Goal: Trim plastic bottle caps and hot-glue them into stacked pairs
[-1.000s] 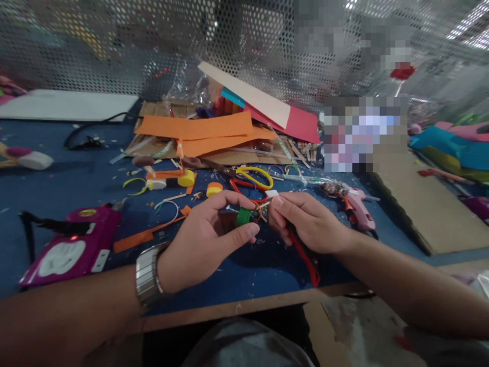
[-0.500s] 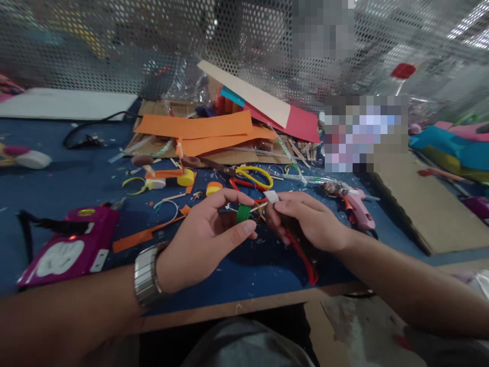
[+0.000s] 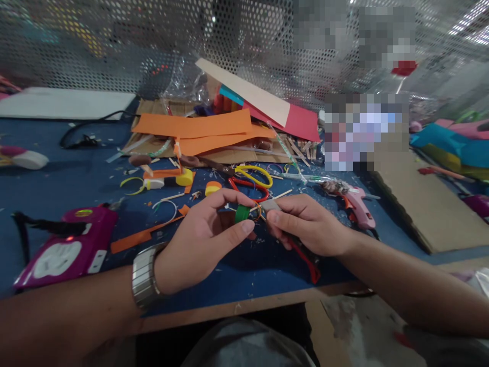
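Observation:
My left hand [image 3: 208, 239], with a metal watch on its wrist, pinches a small round green piece [image 3: 242, 213] between thumb and fingers. A thin orange loop [image 3: 256, 210] sticks out from the green piece. My right hand [image 3: 315, 224] is closed round a red-and-black hand tool [image 3: 305, 257]; my fingers hide most of it, and I cannot make out its exact kind. Its flat grey tip [image 3: 271, 205] is close beside the orange loop; whether they touch I cannot tell. Beyond the hands lie scissors [image 3: 250, 181] with yellow and red handles and a yellow cap-like piece [image 3: 213, 188].
A purple device [image 3: 72, 244] with a black cord stands at the left. To the right are a pink glue gun [image 3: 359, 206] and a cardboard sheet [image 3: 428, 204]. Orange paper strips [image 3: 194, 125] lie at the back, before a perforated metal screen [image 3: 126, 56]. Scraps litter the blue table.
My right hand has brought the tool's grey tip slightly down toward the orange loop. My left hand has kept its hold on the green piece with hardly any movement.

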Demonstrator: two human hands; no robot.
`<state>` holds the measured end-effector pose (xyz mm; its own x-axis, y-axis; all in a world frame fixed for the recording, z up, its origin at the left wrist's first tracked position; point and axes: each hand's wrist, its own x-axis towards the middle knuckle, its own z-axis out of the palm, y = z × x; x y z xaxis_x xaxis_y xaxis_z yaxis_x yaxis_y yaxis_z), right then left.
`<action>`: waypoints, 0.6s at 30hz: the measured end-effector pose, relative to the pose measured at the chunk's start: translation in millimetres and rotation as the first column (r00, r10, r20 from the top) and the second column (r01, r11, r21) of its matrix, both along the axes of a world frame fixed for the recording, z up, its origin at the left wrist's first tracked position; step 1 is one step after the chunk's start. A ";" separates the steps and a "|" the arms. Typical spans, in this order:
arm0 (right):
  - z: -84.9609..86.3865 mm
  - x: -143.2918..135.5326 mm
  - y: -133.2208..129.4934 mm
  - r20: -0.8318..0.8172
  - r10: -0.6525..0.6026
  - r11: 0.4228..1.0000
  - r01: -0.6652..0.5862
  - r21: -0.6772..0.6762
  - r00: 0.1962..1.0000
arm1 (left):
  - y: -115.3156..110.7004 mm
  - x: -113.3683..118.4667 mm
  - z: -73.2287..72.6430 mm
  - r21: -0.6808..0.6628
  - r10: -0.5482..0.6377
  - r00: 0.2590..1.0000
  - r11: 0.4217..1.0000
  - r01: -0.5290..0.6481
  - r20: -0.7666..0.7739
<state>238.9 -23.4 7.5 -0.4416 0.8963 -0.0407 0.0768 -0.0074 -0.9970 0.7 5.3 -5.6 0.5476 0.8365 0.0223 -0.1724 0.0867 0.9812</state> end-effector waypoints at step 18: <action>-1.7 -4.8 2.8 -0.110 -0.090 0.968 0.061 -0.242 0.990 | 0.4 0.3 1.6 -0.008 -0.016 1.000 1.000 0.016 -0.004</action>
<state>234.1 -20.5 5.8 -0.3878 0.8981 -0.2074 -0.0521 -0.2460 -0.9679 1.0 5.7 -4.0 0.5612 0.8276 0.0136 -0.1672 0.0973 0.9811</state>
